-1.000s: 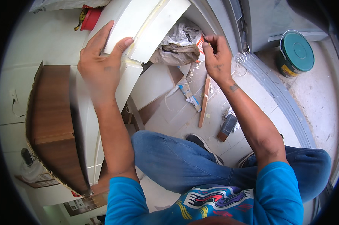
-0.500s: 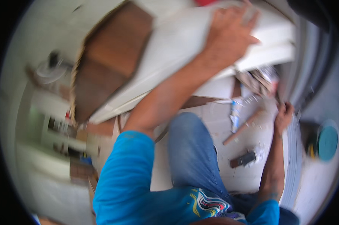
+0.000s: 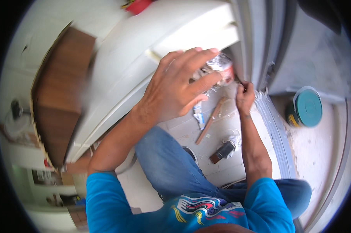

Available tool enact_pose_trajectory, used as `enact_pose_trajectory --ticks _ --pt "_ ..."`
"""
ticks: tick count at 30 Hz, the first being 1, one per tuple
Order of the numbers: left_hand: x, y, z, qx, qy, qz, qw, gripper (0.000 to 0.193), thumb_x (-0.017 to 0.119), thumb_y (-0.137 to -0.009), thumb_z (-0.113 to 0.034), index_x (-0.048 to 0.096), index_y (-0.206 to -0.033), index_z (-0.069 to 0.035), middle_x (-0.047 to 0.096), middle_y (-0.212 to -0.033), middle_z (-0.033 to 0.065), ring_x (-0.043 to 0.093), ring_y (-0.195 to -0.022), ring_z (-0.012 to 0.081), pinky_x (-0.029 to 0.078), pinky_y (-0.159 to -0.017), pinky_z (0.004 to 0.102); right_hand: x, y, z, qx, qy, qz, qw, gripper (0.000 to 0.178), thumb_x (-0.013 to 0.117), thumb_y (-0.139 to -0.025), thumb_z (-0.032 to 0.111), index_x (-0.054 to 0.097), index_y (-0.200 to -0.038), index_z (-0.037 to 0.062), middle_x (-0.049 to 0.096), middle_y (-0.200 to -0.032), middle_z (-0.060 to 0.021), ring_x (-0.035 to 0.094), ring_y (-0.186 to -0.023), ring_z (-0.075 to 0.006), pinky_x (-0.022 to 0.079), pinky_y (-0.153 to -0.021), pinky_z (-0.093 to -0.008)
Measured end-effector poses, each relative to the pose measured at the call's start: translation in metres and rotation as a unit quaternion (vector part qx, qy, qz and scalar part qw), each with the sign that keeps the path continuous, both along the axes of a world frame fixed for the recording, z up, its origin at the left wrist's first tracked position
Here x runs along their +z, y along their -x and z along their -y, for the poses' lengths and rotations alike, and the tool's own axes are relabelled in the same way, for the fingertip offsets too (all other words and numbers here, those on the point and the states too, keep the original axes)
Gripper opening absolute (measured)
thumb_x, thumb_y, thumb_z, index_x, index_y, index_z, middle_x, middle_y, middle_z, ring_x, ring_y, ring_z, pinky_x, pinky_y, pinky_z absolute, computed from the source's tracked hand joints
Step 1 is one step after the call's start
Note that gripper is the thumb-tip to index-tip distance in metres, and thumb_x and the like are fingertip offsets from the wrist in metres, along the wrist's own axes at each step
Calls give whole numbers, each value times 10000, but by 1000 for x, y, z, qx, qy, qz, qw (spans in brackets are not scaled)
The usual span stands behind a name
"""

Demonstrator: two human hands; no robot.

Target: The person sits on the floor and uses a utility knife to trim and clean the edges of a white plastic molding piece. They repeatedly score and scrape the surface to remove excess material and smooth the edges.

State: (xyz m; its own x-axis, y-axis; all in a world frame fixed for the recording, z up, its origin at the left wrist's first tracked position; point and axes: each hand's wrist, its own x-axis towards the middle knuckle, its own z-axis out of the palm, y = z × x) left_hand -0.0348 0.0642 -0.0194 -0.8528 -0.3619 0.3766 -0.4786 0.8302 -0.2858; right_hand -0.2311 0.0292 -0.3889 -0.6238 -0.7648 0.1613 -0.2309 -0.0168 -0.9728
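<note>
My left hand (image 3: 171, 83) is raised in front of a large white panel (image 3: 132, 50), its fingers apart and nothing held. Beyond its fingertips lies a crumpled bundle of silvery and reddish wrapping (image 3: 224, 70). Lower and to the right, my right hand (image 3: 245, 99) is closed at the foot of a grey metal frame (image 3: 257, 42). Its fingers are curled in, and whatever they grip is too small and dark to name. On the tiles between my arms lie a white and blue tube (image 3: 198, 115), a thin wooden stick (image 3: 211, 121) and a dark block (image 3: 222, 152) beside crumpled white plastic.
A brown wooden panel (image 3: 63, 85) with a ragged edge stands at the left. Grey floor tracks (image 3: 278, 136) run along my right side. Past them sits a green-lidded bucket (image 3: 308, 107). A red object (image 3: 138, 6) is at the top, on or behind the white panel.
My left hand has come off the top of the white panel, down and toward me. The whole view has shifted, with things now further left. My right hand stays by the frame.
</note>
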Motion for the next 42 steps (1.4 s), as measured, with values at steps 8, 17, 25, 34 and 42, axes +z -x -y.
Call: enact_pose_trajectory --ticks 8,17,25,34,42 --pt "-4 76 98 25 191 187 963 1098 598 -935 -751 322 -1775 -100 247 -1870 -10 189 -1726 201 199 -1382 598 17 20 -1 -56 30 33 997 266 718 -997 201 709 -1168 -2 787 -1031 -198 772 -899 -326 608 -865 -429" --pt "44 -20 -7 197 148 444 861 1018 799 -889 -569 460 -1712 -75 216 -1871 -19 181 -1722 179 205 -1378 613 23 12 -5 -53 42 44 997 279 721 -977 228 706 -1151 9 763 -963 -187 742 -838 -349 593 -817 -453" --pt "49 -2 -41 314 -81 430 843 572 853 -943 -278 682 -1459 -102 544 -1651 192 526 -1512 338 397 -1279 556 19 27 -13 2 28 -2 1000 330 689 -955 278 710 -1163 23 758 -1102 -223 750 -996 -418 592 -900 -498" --pt "61 56 71 66 51 139 987 671 913 -938 -303 655 -1509 -64 692 -1493 202 674 -1319 401 537 -1116 479 16 10 -29 72 3 -34 997 332 694 -941 267 702 -1183 40 771 -1106 -204 757 -1014 -411 599 -930 -500" --pt "60 82 119 35 -39 159 986 621 876 -979 -294 665 -1515 -61 726 -1444 210 716 -1263 376 559 -1084 451 23 17 -37 112 -73 -1 991 343 681 -938 266 696 -1188 32 769 -1150 -214 748 -1068 -422 592 -946 -515"
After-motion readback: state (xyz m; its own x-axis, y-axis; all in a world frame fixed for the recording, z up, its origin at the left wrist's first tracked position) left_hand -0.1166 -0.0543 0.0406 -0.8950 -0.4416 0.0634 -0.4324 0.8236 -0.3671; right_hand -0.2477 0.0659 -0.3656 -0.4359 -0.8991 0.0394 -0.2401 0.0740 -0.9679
